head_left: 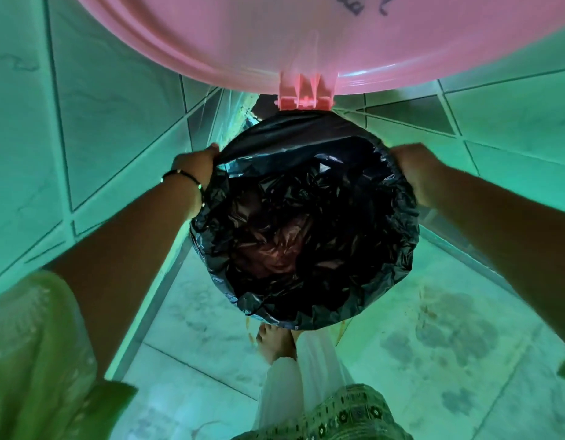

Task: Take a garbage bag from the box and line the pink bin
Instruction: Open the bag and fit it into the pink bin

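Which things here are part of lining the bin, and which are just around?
Job:
black garbage bag
pink lid
lid hinge
left hand
right hand

Just around:
tiled wall
stained floor
bare foot

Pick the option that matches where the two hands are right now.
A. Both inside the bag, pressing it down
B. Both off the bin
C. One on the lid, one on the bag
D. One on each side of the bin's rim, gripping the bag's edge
D: the left hand and right hand grip the black bag at opposite sides of the rim, while the pink lid stands open, untouched.
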{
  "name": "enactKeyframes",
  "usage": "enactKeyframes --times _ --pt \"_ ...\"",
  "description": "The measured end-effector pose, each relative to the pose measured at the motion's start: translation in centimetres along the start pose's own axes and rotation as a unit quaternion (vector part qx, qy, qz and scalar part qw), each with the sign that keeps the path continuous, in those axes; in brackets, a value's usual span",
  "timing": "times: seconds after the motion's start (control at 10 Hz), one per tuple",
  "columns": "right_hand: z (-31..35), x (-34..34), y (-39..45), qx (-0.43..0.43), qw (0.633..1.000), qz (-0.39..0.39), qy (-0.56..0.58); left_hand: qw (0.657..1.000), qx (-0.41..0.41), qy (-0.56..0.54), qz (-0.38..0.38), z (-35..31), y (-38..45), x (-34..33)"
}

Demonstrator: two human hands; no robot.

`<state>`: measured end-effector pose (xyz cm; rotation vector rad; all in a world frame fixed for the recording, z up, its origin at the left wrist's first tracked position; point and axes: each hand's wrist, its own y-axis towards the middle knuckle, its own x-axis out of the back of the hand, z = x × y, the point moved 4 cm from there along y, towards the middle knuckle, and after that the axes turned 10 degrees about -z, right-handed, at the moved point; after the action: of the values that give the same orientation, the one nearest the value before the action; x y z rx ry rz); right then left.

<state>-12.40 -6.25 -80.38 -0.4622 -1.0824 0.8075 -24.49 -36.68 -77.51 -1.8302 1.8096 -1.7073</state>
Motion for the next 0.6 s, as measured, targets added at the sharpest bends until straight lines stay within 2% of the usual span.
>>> enactKeyframes --times 0.1,0.2,0.3,0.4,0.5,0.6 --pt "-3.6 1.3 -4.3 -0.067 0.991 -0.027 0.112 0.998 0.026 -0.054 -0.034 3.5 -1.0 1.6" --pt "-5.9 2.3 -6.9 -0.096 0.977 -0.033 0.189 0.984 0.066 -0.158 -0.046 7.5 -1.9 2.5" --pt "-9.3 2.8 -10.8 -0.116 0.970 -0.001 0.214 0.962 0.154 -0.225 -0.026 12.0 -5.4 2.6" --pt "-11.3 1.5 -12.9 -0.161 0.951 0.020 0.265 0.904 0.277 -0.322 0.049 15.2 -9.1 0.6" --pt "-12.1 0.2 -13.7 -0.211 0.920 0.010 0.329 0.868 0.316 -0.374 0.081 16.0 -11.2 -1.2" --pt "-12.3 -1.0 -13.9 -0.235 0.901 0.013 0.365 0.848 0.327 -0.412 0.072 16.0 -12.4 -2.3"
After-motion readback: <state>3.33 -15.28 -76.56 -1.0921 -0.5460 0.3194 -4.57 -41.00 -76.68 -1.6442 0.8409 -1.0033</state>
